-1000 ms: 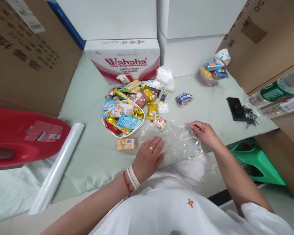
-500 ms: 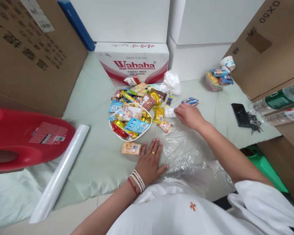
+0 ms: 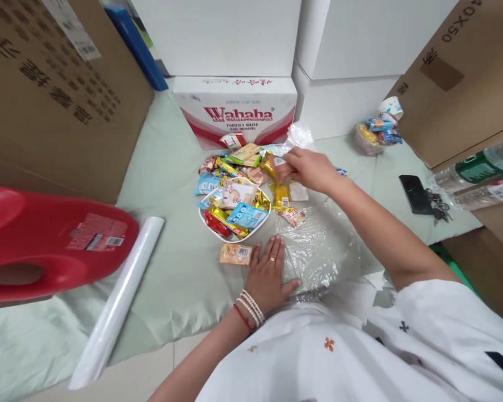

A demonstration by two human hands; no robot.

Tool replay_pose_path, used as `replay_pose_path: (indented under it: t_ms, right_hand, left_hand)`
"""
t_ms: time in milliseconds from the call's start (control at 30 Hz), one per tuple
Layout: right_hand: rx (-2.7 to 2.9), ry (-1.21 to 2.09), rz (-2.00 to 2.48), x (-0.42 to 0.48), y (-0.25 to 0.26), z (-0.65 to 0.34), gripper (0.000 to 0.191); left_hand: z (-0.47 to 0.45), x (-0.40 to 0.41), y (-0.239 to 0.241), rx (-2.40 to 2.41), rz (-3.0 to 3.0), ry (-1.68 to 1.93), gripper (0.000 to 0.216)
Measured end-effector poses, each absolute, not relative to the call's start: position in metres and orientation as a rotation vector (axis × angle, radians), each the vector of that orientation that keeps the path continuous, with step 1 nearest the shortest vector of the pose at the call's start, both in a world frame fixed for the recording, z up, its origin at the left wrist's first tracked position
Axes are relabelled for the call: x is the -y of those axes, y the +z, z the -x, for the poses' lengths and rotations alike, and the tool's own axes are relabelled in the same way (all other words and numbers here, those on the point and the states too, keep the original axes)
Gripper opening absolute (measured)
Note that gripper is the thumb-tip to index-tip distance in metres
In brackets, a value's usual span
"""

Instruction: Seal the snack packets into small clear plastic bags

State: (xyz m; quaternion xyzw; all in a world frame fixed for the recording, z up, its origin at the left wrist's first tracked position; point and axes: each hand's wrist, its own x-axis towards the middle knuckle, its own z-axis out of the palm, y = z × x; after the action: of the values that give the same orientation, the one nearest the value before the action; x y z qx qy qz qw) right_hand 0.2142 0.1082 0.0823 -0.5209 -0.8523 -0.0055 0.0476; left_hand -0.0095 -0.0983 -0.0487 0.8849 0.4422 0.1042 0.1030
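Pale green cloth (image 3: pixel 180 285) below: right hand (image 3: pixel 312 168) pinching brown packet (image 3: pixel 282 170), left hand (image 3: pixel 267 283) flat, fingers extended, touching clear film (image 3: pixel 322 248)

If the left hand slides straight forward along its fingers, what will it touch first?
The left hand would probably meet the near rim of the white bowl first, on its little-finger side. The red-and-white packet lies almost as near its index finger, so the order is uncertain.
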Motion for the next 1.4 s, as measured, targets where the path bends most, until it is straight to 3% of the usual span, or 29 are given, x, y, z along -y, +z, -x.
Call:
replay_pose_path:
  t_ms: [167, 333, 500, 633, 700, 833, 967, 1100, 1233, 1400]
  right_hand:
    - [2.589, 0.407, 1.587, -0.01, 0.096, -0.27, 0.028]
    - [2.634, 0.716, 1.661, 0.059, 0.053, -0.252, 0.027]
    - [2.434, 0.703, 1.661, 0.1, 0.029, -0.268, 0.064]
    - [2.426, 0.628, 1.429, 0.147, 0.025, -0.306, 0.083]
    - [2.51, 0.562, 1.4, 0.165, 0.013, -0.317, 0.071]
    - [2.461, 0.457, 1.408, 0.174, -0.016, -0.325, 0.028]
    - [2.287, 0.701, 1.238, 0.15, -0.007, -0.335, 0.022]
    - [2.168, 0.999, 1.188, 0.116, 0.023, -0.341, 0.027]
    - [2.031, 1.228, 1.425, 0.084, 0.028, -0.337, 0.034]
    - [2.192, 1.054, 1.951, 0.058, 0.022, -0.332, 0.018]
  left_hand:
    - [0.011, 0.091, -0.042, -1.295, -2.559, 0.296, 0.096]
    - [0.012, 0.087, -0.044, -1.267, -2.602, 0.304, 0.096]
    - [0.019, 0.086, -0.048, -1.254, -2.585, 0.426, 0.097]
    - [0.036, 0.091, -0.032, -1.006, -2.566, 0.639, 0.08]
    - [0.043, 0.094, -0.024, -0.704, -2.603, 0.636, 0.071]
    - [0.043, 0.093, -0.026, -0.457, -2.683, 0.401, 0.038]
    - [0.035, 0.084, -0.036, -0.532, -2.619, 0.456, 0.011]
    - [0.029, 0.072, -0.028, -0.81, -2.291, 0.529, 0.021]
    - [0.014, 0.055, -0.018, -1.346, -2.002, 0.519, 0.032]
    - [-0.02, 0.04, -0.018, -1.832, -2.061, 0.275, 0.028]
